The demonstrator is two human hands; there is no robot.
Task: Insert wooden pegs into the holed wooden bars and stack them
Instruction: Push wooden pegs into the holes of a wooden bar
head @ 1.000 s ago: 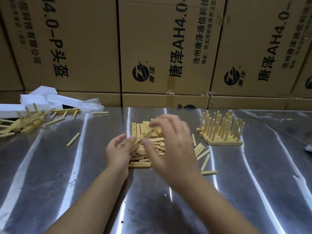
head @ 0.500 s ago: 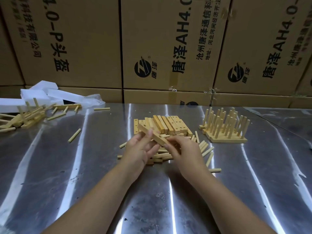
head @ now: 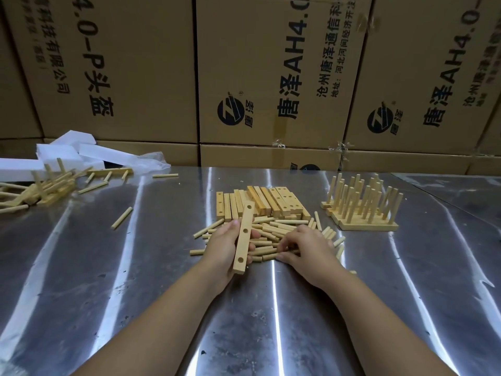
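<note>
My left hand [head: 222, 248] grips a holed wooden bar [head: 244, 238] with three holes facing up, held over the metal table [head: 135, 267]. My right hand [head: 306, 246] rests palm down on the heap of loose wooden pegs [head: 267, 232], fingers curled among them; whether it pinches one is hidden. Behind the heap lies a row of bare holed bars [head: 260, 203]. To the right stands a stack of bars with upright pegs [head: 362, 206].
A second heap of pegs and pegged bars [head: 40, 189] lies at the far left by white foam blocks [head: 62, 153]. A single peg [head: 122, 217] lies apart on the left. Cardboard boxes [head: 271, 77] wall off the back edge.
My right hand has let go of the bar and dropped onto the peg heap. My left hand has turned the bar lengthwise, pointing away from me.
</note>
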